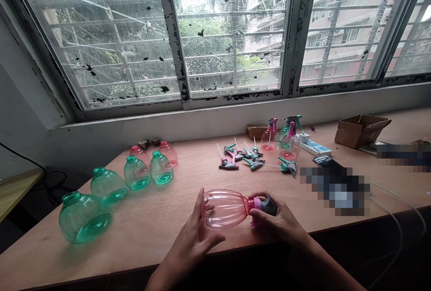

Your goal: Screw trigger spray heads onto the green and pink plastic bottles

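A clear pink spray bottle (pixel 225 210) lies on its side above the table's front edge, base to the left. My left hand (pixel 198 230) holds it around the base, with the fingers behind and the thumb in front. At the neck, my right hand (pixel 281 219) is closed on the black and pink spray head (pixel 266 205), which sits on the bottle's mouth. Part of the trigger is hidden by my fingers. Beyond the bottle lie several loose spray heads (pixel 254 161) with thin tubes, some pink and black, others green and black.
Several green bottles (pixel 85 219) without heads stand at left, with two pink ones (pixel 168 154) behind. Spray bottles with heads (pixel 288 145) stand near the window wall. To the right are a power strip (pixel 314 147), a cardboard box (pixel 362 130), blurred items and a white cable (pixel 400 232).
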### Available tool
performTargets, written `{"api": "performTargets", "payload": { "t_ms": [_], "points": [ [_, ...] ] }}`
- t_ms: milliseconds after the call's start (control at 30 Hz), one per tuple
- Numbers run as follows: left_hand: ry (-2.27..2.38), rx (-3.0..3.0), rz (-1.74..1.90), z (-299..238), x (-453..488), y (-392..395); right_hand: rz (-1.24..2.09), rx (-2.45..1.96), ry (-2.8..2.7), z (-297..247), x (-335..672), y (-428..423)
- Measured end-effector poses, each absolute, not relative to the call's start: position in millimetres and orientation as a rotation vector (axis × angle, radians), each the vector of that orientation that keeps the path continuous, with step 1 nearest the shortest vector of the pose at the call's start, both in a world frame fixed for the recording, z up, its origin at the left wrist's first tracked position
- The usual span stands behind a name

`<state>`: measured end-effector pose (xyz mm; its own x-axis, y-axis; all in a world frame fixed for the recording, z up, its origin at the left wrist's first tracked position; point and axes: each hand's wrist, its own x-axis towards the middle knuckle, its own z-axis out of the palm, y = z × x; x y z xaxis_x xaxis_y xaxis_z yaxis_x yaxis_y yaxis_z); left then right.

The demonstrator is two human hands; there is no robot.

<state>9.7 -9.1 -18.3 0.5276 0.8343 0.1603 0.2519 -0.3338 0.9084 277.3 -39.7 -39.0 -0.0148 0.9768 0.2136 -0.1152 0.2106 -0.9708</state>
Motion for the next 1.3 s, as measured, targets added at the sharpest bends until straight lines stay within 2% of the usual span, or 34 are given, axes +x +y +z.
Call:
{"api": "performTargets", "payload": {
  "t_ms": [433, 1300],
  "points": [
    [0.913, 1.835, 0.851, -16.5, 11.0, -10.2, 1.041, -0.987, -1.274, -39.6, 278.6, -39.2],
    [0.956, 1.824, 0.843, -17.7, 10.3, -8.1, 1.113, -0.953, -1.256, -39.7, 277.9, -39.3]
  ]
}}
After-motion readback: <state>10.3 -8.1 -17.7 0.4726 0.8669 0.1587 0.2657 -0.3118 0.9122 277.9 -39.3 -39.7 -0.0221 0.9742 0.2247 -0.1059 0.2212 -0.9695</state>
